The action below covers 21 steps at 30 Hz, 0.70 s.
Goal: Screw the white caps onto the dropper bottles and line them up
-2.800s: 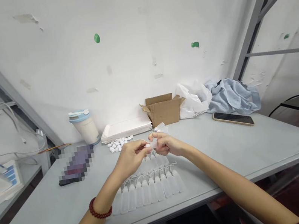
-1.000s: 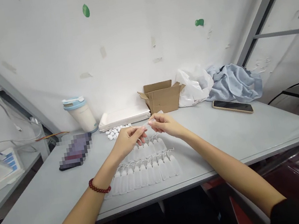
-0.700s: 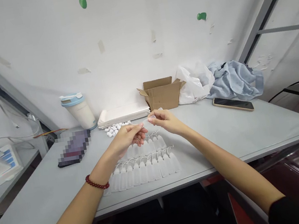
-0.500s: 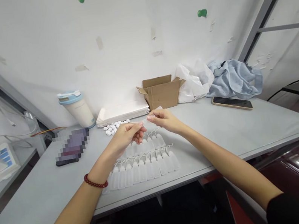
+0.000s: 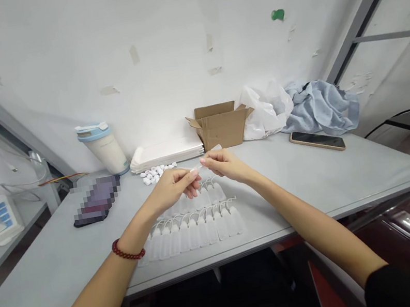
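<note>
My left hand is closed in a pinch on a small, thin translucent piece above the table. Close by on its right, my right hand pinches a translucent item whose pale end shows above the fingers. A thin pale part spans the small gap between the fingertips. Below the hands lie two rows of translucent bottles with thin white tubes at their tops; the left hand partly covers the back row. Small white caps are heaped just behind my left hand.
Along the wall stand a cup, white trays, an open cardboard box, a plastic bag and blue cloth. A phone lies at right, a blurred dark item at left. The table's front edge runs below the bottles.
The view has shifted slightly. Both hands keep nearly the same pose, with the fingertips still close together and their grips unchanged.
</note>
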{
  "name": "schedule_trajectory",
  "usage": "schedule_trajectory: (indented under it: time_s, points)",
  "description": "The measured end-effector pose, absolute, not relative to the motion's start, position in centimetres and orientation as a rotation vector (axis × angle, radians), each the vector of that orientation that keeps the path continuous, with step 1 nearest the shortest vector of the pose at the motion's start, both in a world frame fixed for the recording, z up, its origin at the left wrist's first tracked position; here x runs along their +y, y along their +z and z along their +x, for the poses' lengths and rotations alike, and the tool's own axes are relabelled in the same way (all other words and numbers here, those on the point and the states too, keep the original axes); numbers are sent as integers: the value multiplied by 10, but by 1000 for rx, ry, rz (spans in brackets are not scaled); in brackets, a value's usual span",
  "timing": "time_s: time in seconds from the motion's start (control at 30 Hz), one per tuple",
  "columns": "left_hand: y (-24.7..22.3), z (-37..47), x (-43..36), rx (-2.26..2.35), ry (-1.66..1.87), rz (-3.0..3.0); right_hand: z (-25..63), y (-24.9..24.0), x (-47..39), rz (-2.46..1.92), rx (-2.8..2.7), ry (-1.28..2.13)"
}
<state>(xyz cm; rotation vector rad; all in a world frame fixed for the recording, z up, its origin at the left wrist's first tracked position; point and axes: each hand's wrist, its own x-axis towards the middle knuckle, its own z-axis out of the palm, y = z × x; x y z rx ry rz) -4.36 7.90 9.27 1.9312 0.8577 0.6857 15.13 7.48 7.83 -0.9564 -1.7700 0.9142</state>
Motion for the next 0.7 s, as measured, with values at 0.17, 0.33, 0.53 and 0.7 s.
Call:
schedule_trajectory:
  time_s: [0.17,0.33,0.53,0.7]
  points:
    - [84,-39,69,915,777,2520,146,70,79,-1026,-1774,983]
    - [77,-38,68,973,789,2889,143,66,81,-1156,-1782,886]
    - [90,-39,69,957,591,2266,140,65,81,-1139,-1693,771]
    - [95,-41,76,944,632,1622,138,67,76,-1058,-1669,649]
